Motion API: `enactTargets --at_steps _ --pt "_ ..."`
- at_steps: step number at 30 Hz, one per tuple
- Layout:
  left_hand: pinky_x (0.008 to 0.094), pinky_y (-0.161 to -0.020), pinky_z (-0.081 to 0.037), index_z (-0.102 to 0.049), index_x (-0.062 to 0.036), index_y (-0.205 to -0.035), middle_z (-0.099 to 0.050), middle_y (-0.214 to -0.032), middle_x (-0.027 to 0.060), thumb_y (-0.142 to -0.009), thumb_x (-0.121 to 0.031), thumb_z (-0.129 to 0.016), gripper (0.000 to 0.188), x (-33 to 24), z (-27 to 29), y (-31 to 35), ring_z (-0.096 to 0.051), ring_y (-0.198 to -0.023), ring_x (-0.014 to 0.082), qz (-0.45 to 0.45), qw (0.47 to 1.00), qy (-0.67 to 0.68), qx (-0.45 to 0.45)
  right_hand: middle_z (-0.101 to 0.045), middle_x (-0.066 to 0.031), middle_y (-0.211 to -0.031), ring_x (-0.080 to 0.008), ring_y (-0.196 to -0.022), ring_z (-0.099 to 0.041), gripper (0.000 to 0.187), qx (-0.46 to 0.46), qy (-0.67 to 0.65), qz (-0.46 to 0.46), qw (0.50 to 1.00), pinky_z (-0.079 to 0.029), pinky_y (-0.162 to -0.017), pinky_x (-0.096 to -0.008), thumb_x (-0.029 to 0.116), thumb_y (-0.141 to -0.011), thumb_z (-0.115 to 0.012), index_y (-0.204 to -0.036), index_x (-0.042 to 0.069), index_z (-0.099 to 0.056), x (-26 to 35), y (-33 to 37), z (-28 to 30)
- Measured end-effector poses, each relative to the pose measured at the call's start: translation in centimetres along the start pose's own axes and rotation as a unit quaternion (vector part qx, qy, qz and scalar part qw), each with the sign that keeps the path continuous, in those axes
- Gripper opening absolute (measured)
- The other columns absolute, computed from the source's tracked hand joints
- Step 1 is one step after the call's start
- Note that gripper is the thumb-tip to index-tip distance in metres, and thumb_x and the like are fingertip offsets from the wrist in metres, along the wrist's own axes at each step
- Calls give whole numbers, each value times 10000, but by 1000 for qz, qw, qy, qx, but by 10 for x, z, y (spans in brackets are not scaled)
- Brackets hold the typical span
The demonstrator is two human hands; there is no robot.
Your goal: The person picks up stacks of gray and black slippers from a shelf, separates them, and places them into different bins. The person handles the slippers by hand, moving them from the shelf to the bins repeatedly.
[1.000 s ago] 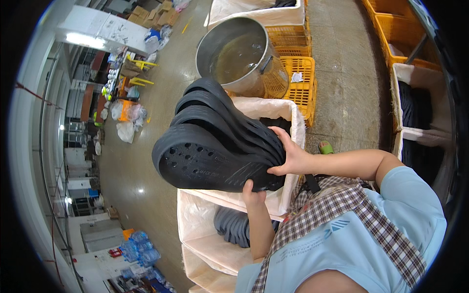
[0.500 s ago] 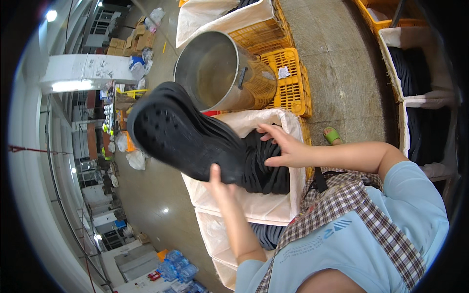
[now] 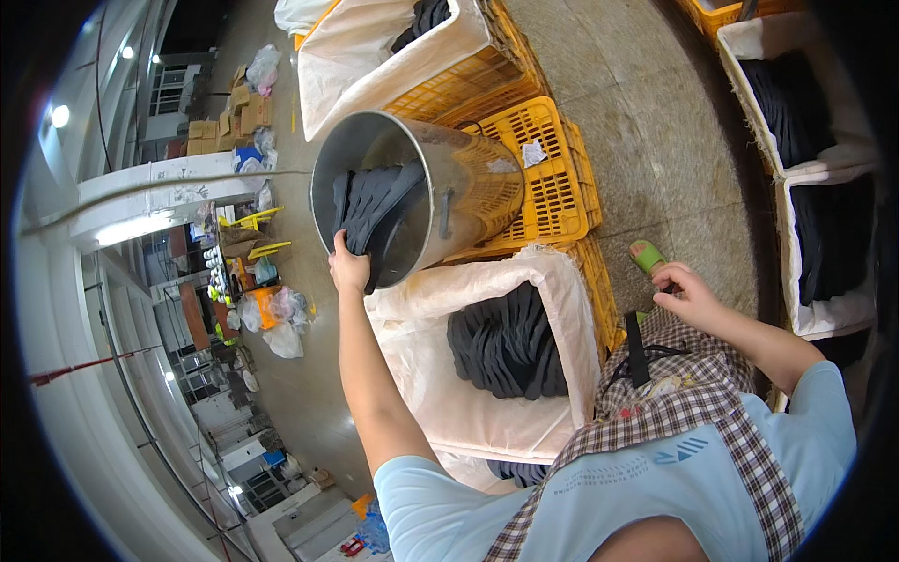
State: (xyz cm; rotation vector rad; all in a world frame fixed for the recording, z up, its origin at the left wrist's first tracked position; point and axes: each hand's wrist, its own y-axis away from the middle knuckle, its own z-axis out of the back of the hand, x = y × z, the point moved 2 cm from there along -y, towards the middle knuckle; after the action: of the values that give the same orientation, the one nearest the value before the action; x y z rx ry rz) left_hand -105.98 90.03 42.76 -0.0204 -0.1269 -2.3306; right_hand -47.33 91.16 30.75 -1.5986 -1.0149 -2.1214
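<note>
Clamping shoe stack (image 3: 379, 199) by near end, left grip (image 3: 350, 268) apparently leaves far end free inside drum (image 3: 473, 173); right grip (image 3: 688, 292), fingers loosely apart, seemingly empty near apron (image 3: 693, 345).

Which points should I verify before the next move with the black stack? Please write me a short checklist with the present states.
1. Left hand grips the black stack: ok.
2. Black stack at the mouth of the metal drum: ok.
3. Right hand also supporting the black stack: not ok, it is well apart.
4. Black stack touching the bottom of the metal drum: cannot tell.
5. More black pieces inside the lined bin: ok.
</note>
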Motion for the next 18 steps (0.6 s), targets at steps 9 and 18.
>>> enactTargets --at_steps 9,18 --pt "476 -884 -462 -406 -268 -1294 -498 -1151 277 -730 -87 -607 626 -24 -40 -23 -544 -999 476 -52 984 -137 97 -519 -49 -962 -142 -863 -544 221 -36 -44 -35 998 -431 -720 -271 146 -818 -650 -988 28 -570 -17 -22 15" --pt "451 -915 -448 -391 -257 -1303 -472 -1187 266 -749 -95 -600 614 -50 -74 -43 -526 -1044 457 -61 962 -210 161 -531 -39 -895 -123 -780 -518 205 -85 -58 -56 993 -425 -687 -256 122 -803 -660 -971 31 -585 -43 -24 32"
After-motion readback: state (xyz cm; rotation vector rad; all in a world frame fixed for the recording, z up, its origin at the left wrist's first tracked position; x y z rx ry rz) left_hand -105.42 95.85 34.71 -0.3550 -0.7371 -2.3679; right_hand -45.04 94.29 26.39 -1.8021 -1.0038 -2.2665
